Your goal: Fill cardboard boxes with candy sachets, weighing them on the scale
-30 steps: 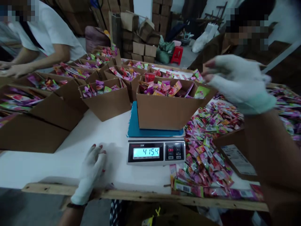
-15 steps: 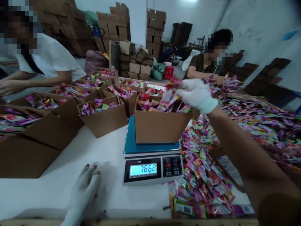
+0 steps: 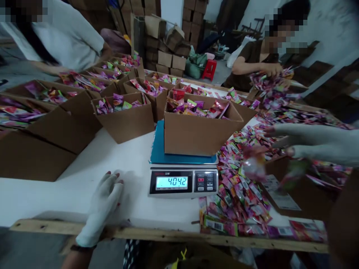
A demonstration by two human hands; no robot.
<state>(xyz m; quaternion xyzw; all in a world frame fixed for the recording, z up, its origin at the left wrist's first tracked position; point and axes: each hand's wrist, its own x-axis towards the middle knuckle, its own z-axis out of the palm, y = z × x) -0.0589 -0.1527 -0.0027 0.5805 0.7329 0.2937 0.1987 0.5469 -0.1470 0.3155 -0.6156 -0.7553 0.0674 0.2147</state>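
My left hand (image 3: 104,196), in a white glove with the fingertips bare, lies flat on the white tabletop (image 3: 134,209), fingers spread. My right hand (image 3: 314,142), gloved too and smeared by motion, is over the heap at the right, its fingers stretched apart. Just below and left of it, blurred candy packets (image 3: 255,164) are in the air. Between my hands a digital scale (image 3: 183,183) reads 404.2. On its blue plate stands an open cardboard box (image 3: 199,132), partly filled with small colourful candy packets (image 3: 196,108).
More filled cardboard boxes (image 3: 123,121) crowd the left and back. Loose packets (image 3: 241,201) cover the table's right side, around another box (image 3: 311,194) with a white label. A wooden strip (image 3: 157,234) edges the table. A co-worker (image 3: 249,67) handles packets at the back right; another person (image 3: 67,33) stands left.
My right hand has moved from above the box on the scale to the right, letting go of packets there. The reading fell from 766.8 to 404.2. My left hand stays on the table.
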